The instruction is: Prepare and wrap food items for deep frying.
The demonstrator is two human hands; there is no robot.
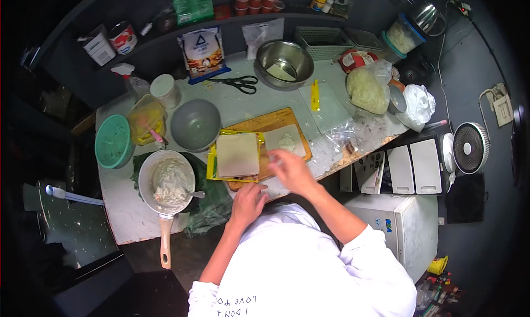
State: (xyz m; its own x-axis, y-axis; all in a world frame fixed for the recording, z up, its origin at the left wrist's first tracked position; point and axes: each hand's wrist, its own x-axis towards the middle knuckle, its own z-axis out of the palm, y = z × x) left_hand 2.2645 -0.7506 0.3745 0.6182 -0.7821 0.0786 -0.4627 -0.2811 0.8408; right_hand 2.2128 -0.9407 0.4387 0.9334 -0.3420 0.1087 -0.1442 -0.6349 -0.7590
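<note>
A stack of square wrappers [237,156] lies on a yellow package [212,168] over the left part of a wooden cutting board [281,115]. On the board's right part is a single wrapper [271,139] with a small mound of pale filling [286,142] on it. My right hand [290,170] is at that wrapper's near edge, its fingers bent and slightly blurred; whether they pinch anything cannot be told. My left hand [249,203] rests by the table's front edge, just below the stack, with nothing seen in it. A white saucepan [145,180] of creamy filling with a spoon [198,194] stands to the left.
A grey bowl [196,124], a green colander [112,141] and a tub with yellow contents [147,118] stand at left. Black scissors [242,84], a steel bowl [285,64] and a clear plastic sheet [327,110] lie farther back. Bagged food [368,87] sits at right, near the table's chipped edge.
</note>
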